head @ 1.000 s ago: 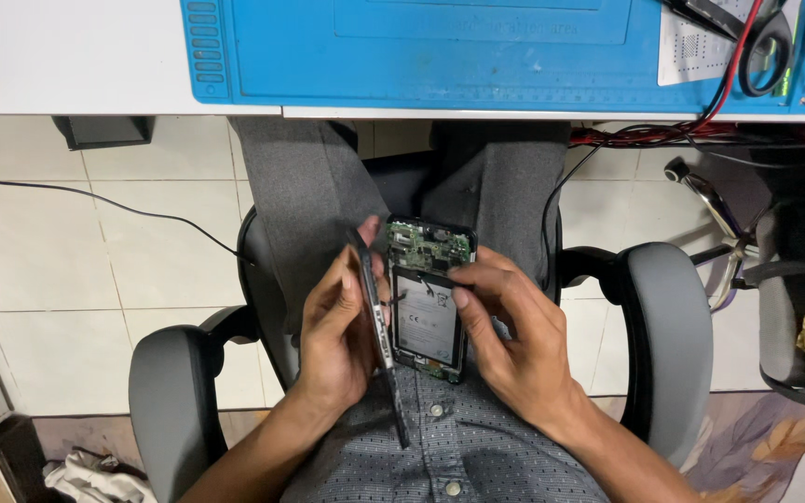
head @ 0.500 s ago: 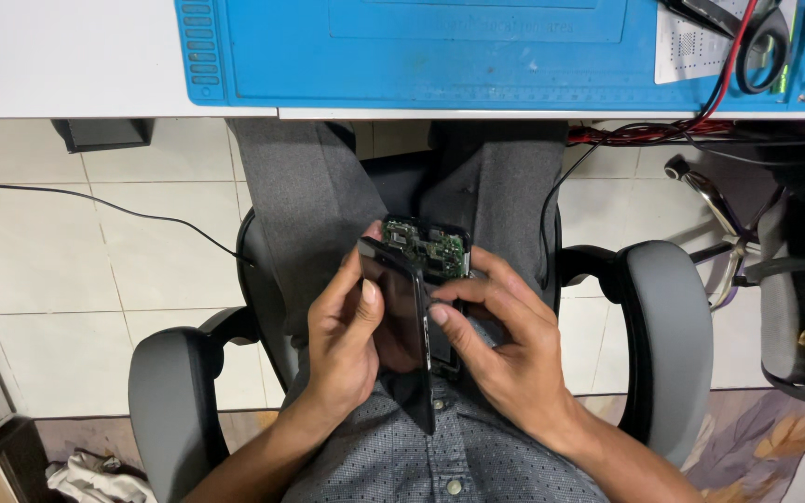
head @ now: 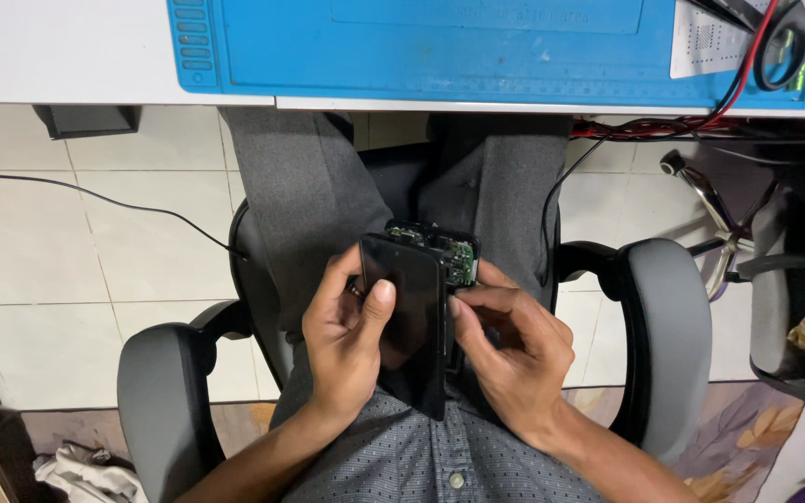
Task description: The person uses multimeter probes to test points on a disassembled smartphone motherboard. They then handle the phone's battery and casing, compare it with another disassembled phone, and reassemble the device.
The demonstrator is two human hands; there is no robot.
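Seated person, both hands over lap. Left hand (head: 351, 340) grips the flat black glossy screen panel (head: 409, 321), thumb on its face, fingers round its left edge. Right hand (head: 507, 349) is closed on the panel's right edge, fingertips pinching. Under the panel sits the opened black phone body w/ green circuit board (head: 454, 253), top end showing. Blue work mat (head: 440, 42) on white table (head: 58, 51) ahead; grey chair armrests (head: 668, 326) either side.

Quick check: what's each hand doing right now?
Left hand: closed on the black screen panel, thumb on its face.
Right hand: fingers gripping the opened phone body behind it.
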